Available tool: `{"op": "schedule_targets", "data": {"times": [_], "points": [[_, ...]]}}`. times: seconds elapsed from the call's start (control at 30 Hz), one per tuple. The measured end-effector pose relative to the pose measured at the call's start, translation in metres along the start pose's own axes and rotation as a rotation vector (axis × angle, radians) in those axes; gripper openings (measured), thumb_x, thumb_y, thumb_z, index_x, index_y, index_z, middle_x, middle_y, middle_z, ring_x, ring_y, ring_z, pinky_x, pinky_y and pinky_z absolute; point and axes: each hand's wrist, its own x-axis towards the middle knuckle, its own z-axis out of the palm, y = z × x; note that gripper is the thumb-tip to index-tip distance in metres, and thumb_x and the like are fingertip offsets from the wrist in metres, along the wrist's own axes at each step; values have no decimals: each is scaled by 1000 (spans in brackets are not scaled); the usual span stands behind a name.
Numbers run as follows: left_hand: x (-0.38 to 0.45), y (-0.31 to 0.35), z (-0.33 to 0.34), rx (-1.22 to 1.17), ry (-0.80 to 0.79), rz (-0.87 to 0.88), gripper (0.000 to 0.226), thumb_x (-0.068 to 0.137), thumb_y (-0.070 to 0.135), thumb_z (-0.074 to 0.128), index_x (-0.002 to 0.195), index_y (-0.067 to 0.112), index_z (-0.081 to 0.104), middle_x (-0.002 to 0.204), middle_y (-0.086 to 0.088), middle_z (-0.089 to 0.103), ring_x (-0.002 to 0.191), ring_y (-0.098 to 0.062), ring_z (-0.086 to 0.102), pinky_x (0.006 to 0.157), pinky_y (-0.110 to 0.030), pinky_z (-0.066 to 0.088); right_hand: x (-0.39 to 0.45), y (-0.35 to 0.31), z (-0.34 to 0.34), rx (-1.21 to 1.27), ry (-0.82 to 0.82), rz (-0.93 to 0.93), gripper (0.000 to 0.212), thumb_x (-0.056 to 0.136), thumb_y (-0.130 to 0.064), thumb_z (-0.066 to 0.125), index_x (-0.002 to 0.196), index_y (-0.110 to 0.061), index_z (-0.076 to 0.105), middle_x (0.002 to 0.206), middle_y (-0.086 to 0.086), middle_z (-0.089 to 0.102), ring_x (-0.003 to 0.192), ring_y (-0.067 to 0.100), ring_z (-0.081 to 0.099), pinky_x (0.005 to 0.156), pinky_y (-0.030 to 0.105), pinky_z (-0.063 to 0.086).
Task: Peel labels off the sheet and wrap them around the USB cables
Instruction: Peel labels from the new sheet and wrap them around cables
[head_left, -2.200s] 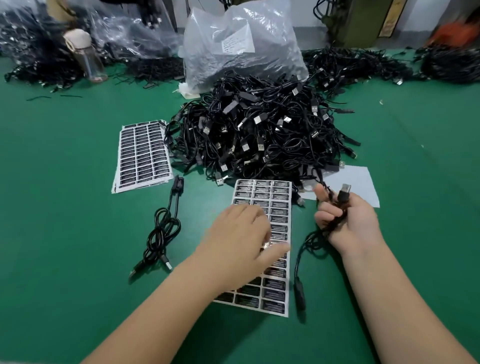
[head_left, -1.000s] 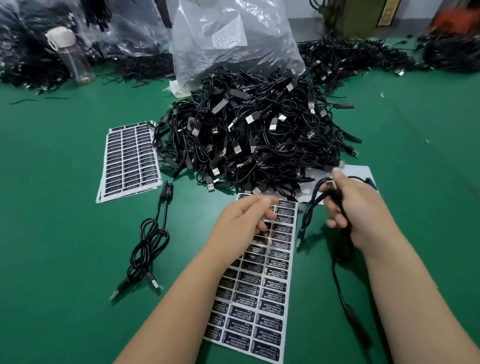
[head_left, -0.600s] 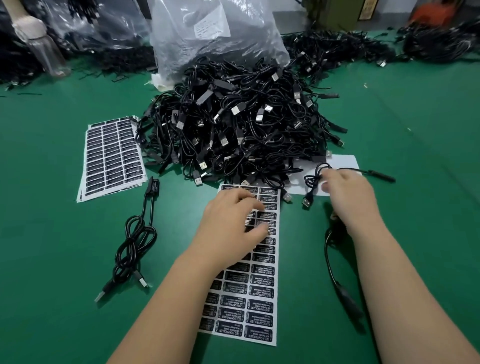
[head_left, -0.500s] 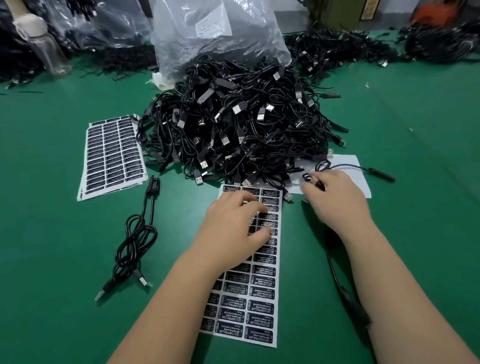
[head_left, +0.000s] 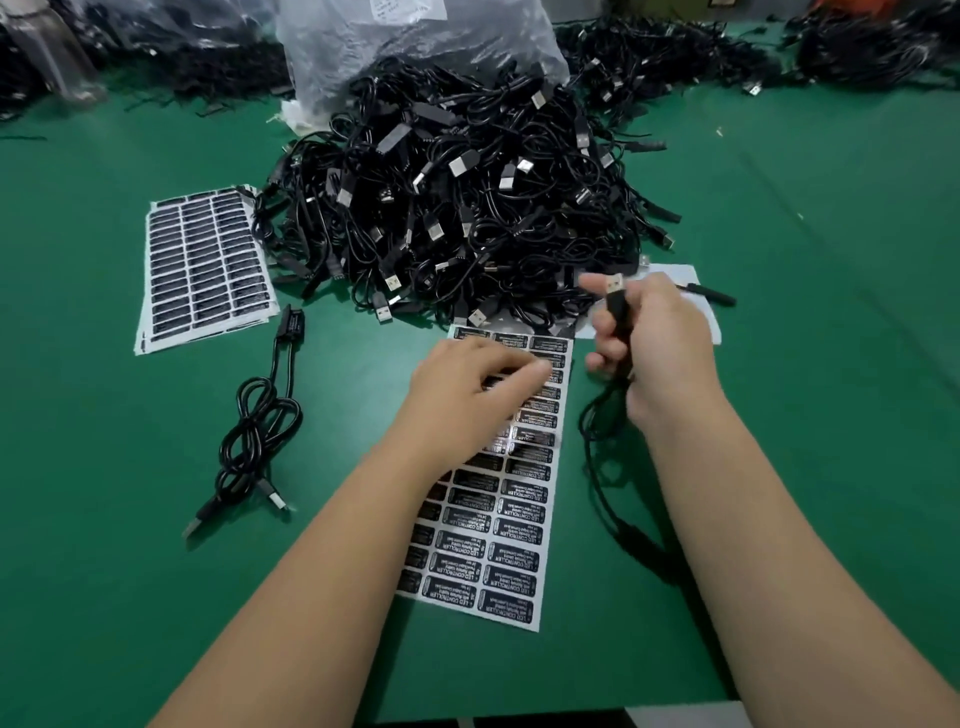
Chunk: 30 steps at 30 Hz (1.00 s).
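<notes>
Right now, closest to me, my two forearms reach out over the green table (head_left: 831, 260). Under my left hand (head_left: 467, 395) lies the label sheet (head_left: 498, 551), three columns of black labels on white backing. My fingers are bent down on its upper rows, and I judge they are picking at one label's edge; whether a label is already pinched between them I cannot tell, since the hand hides it.

My right hand (head_left: 654, 348) hovers just beside the sheet, clenched around one USB cable (head_left: 617, 306), plug pointing up, the rest of the cord trailing down to the table toward me. So the step in hand is the peel. Next the label has to come free without folding on itself, then be carried over to the held cable and wrapped around the cord below the plug, which calls for the right hand to keep that stretch steady and exposed.

Further left, one coiled cable (head_left: 254, 431) lies alone on the table; I cannot see a label on it. Beyond it sits a spare stack of sheets (head_left: 205, 265). Ahead of the sheet is the cable pile (head_left: 462, 208), far too many to count, with a white paper (head_left: 691, 301) poking out at its right edge. Behind the pile stands one clear plastic bag (head_left: 415, 47), and more heaps of cables line the far edge.
</notes>
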Motion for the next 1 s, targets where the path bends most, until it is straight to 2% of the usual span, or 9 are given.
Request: {"op": "schedule_targets", "data": {"times": [0.1, 0.2, 0.27, 0.37, 0.47, 0.63, 0.8, 0.9, 1.0], "points": [[8, 3, 0, -4, -34, -47, 36, 99, 47, 38, 114, 32, 68, 107, 9, 64, 111, -18, 53, 97, -38, 39, -19, -1, 18, 160, -122, 107, 19, 97, -10, 46, 95, -7, 64, 69, 1, 56, 51, 8, 53, 49, 24, 50], [8, 9, -9, -321, -135, -231, 41, 99, 49, 31, 101, 37, 70, 106, 12, 71, 101, -1, 62, 96, -21, 40, -20, -14, 26, 392, -142, 115, 8, 93, -3, 52, 96, -5, 58, 67, 4, 63, 58, 12, 65, 59, 35, 57], [2, 5, -22, -565, -205, -280, 32, 95, 45, 43, 92, 30, 71, 87, 7, 74, 75, -7, 66, 84, -35, 54, -15, -28, 25, 579, -94, 86, 5, 93, 0, 50, 93, -3, 54, 65, 7, 62, 60, 16, 65, 64, 41, 59], [-5, -7, -44, -651, -309, -165, 14, 83, 22, 68, 97, 22, 71, 81, -3, 73, 64, -12, 61, 63, -23, 52, -10, -45, 12, 744, -33, -6, 12, 93, 3, 50, 83, -3, 53, 64, 9, 62, 65, 19, 62, 76, 39, 59], [1, -15, -55, -779, -158, -171, 19, 75, 27, 67, 92, 22, 76, 82, -1, 73, 58, -7, 57, 54, -16, 48, -17, -53, -12, 277, -17, -120, 17, 89, 1, 56, 81, -13, 52, 67, 0, 67, 69, 14, 68, 73, 30, 58], [2, -15, -47, -896, 16, -203, 21, 78, 27, 65, 95, 17, 73, 91, -4, 75, 62, -8, 59, 55, -17, 48, -29, -44, -45, -1150, 162, -574, 25, 83, -28, 66, 107, -26, 60, 112, 0, 61, 107, 14, 53, 89, 20, 34], [2, -4, -35, -807, -116, -207, 24, 97, 17, 50, 115, 16, 65, 106, -3, 73, 85, -14, 64, 74, -29, 49, -29, -16, 4, -1113, -486, -500, 44, 86, -42, 63, 127, -35, 49, 102, -30, 52, 91, -14, 51, 74, 5, 39], [1, 1, -29, -817, -53, -224, 25, 100, 23, 45, 112, 18, 67, 100, -3, 74, 86, -14, 66, 70, -26, 52, -20, 11, 15, -1151, -436, -582, 46, 91, -35, 59, 135, -27, 46, 112, -14, 61, 97, 5, 56, 83, 23, 45], [3, -2, -27, -697, 134, -250, 16, 94, 24, 58, 95, 23, 73, 86, 3, 75, 73, -5, 62, 60, -18, 50, -13, 18, 15, -1064, -329, -739, 27, 96, -28, 54, 120, -22, 63, 105, -9, 67, 94, 2, 53, 81, 17, 40]]}}
